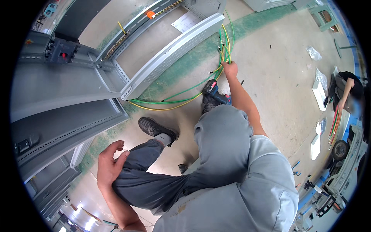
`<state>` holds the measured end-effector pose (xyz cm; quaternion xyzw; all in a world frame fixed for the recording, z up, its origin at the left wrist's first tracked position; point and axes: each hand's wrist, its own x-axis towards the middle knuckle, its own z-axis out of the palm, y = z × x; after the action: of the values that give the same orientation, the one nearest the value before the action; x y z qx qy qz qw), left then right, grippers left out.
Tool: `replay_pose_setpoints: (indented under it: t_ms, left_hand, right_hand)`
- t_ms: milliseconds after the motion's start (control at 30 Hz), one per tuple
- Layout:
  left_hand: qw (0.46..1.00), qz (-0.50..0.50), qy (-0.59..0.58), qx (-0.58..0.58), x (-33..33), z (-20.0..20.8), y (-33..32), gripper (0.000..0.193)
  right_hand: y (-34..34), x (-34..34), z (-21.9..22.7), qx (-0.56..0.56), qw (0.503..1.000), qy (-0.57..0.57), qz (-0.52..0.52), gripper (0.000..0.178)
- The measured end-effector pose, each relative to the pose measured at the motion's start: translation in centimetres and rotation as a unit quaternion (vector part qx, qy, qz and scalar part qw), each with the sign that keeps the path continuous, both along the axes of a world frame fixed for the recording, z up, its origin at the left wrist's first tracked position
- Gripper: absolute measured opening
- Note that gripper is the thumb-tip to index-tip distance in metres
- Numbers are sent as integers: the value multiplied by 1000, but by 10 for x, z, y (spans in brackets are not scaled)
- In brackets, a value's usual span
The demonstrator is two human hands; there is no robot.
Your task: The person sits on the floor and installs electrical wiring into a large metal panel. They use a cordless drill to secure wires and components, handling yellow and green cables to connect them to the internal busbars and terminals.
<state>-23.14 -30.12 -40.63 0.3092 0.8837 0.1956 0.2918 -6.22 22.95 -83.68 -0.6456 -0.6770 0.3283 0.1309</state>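
Observation:
My right hand (230, 69) reaches out to the far side and closes round a bundle of green and yellow wires (224, 52). From there the loose wires (174, 103) curve along the floor toward the foot of the grey metal cabinet frame (170, 52). My left hand (110, 164) is held beside my left knee, fingers apart and bent, with nothing in it. A cordless drill (216, 92), dark with blue and red parts, lies by my right shoe, just below the wire bundle.
Grey cabinets (58, 89) line the left side, one carrying a black breaker (61, 51). At the right, another person (349, 91) holds red and green wires (335, 125). White boxes (319, 95), plastic bags (313, 53) and a green stool (323, 18) stand or lie on the floor.

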Motion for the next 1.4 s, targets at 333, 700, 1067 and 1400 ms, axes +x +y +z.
replay_pose_setpoints:
  t_ms: [333,700,1067,1400]
  left_hand:
    - [997,-3,24,-73,-17,-3,12,37]
    - [997,-44,55,-44,-19,7,36,36]
    - [964,32,-115,236,1,-7,140,71]
    - [846,303,-302,319,-12,-58,142,40]
  right_hand:
    - [35,-13,-48,-81,994,-61,32,46]
    - [2,42,94,-204,868,451,-31,24]
    - [-151,-77,326,-324,665,306,600,26]
    - [-88,-120,129,-326,800,171,474,37]
